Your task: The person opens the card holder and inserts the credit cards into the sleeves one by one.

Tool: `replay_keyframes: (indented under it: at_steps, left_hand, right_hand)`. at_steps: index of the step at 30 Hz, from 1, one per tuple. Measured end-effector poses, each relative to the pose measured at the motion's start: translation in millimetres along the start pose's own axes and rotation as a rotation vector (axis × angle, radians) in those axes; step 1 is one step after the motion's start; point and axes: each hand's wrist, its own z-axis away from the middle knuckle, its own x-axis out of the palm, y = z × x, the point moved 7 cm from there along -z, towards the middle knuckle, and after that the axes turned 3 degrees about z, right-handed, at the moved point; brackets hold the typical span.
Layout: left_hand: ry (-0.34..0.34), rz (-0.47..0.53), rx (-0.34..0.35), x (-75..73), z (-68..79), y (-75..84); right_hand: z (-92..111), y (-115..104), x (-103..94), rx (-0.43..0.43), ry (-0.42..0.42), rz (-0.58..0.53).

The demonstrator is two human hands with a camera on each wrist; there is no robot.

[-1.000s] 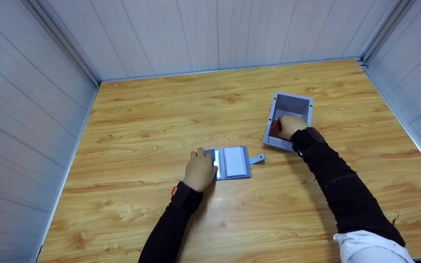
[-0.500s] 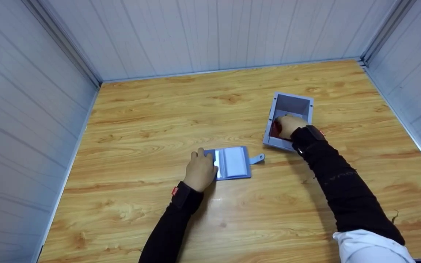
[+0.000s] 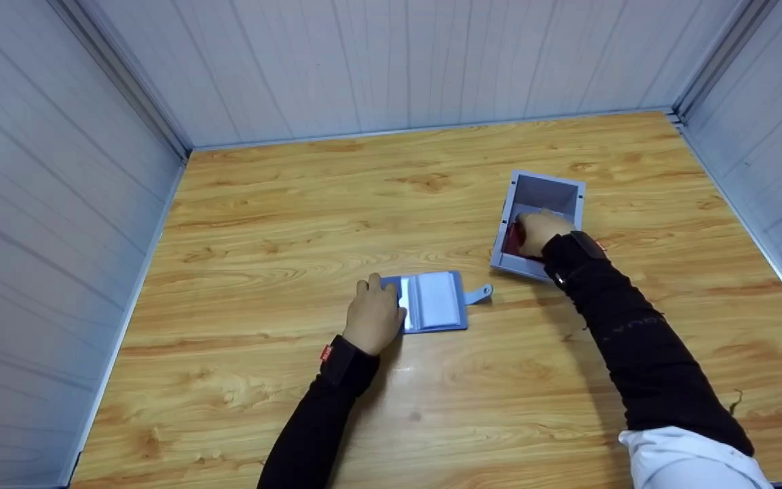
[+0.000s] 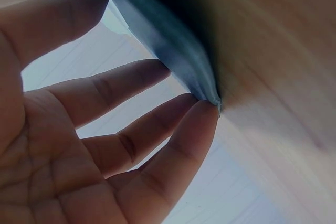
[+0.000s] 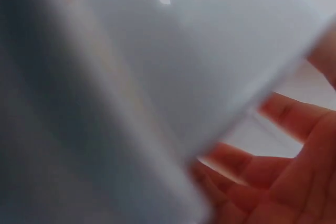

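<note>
A blue card holder (image 3: pixel 440 300) lies open on the wooden table, its clear sleeves facing up and its snap strap (image 3: pixel 478 294) stretched to the right. My left hand (image 3: pixel 372 316) rests on its left cover. In the left wrist view the spread fingertips (image 4: pixel 202 109) press on the cover's edge. My right hand (image 3: pixel 542 232) reaches down into a grey open-topped box (image 3: pixel 546 193), right at a dark red, flat-looking thing (image 3: pixel 513 240) inside. The box wall (image 5: pixel 157 66) hides those fingertips in the right wrist view, so I cannot tell whether they grip it.
The wooden table (image 3: pixel 282 224) is bounded by white panel walls at the back (image 3: pixel 377 68), left (image 3: pixel 45 224) and right (image 3: pixel 764 136). The grey box stands at the right, beyond the card holder's strap.
Almost nothing differs. The right hand stays in the box with a slight shift over the red thing, and the left hand stays on the card holder.
</note>
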Motion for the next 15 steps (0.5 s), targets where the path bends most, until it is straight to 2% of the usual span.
replay_keyframes:
  at_steps: [7, 15]
  left_hand:
    - [-0.007, 0.02, -0.009, 1.2, -0.2, -1.0]
    - [-0.002, 0.022, -0.009, 0.7, -0.6, -1.6]
  right_hand:
    - [4, 3, -7.0, 0.035, 0.08, -0.051]
    - [4, 5, -18.5, -0.036, 0.146, -0.092]
